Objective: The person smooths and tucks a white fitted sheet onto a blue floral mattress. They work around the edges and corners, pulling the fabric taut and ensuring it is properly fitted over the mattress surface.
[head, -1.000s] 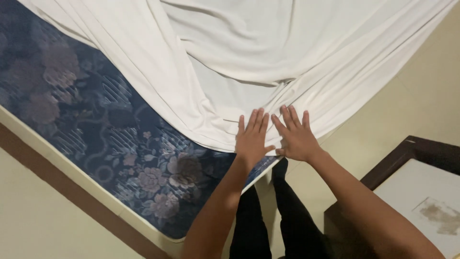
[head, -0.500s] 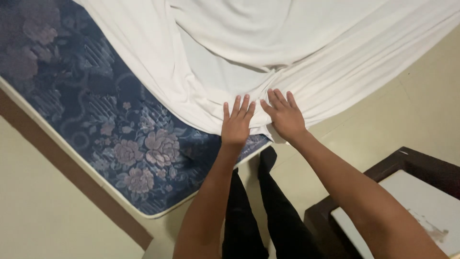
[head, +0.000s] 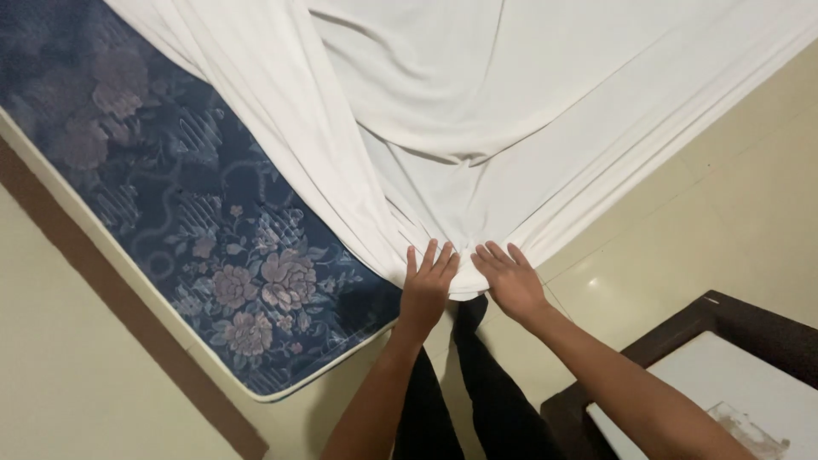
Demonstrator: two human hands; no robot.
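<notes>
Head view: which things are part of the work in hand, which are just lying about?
In use:
white sheet, gathered at a corner
left hand and right hand flat on it
blue floral mattress

Lying about:
dark wooden table
tiled floor

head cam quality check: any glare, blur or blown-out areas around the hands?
Head view: sharp, no motion blur on the left hand or right hand; white sheet bright, folds still readable; small glare spot on the floor tile; blue floral mattress dim but legible; frame tilted.
</notes>
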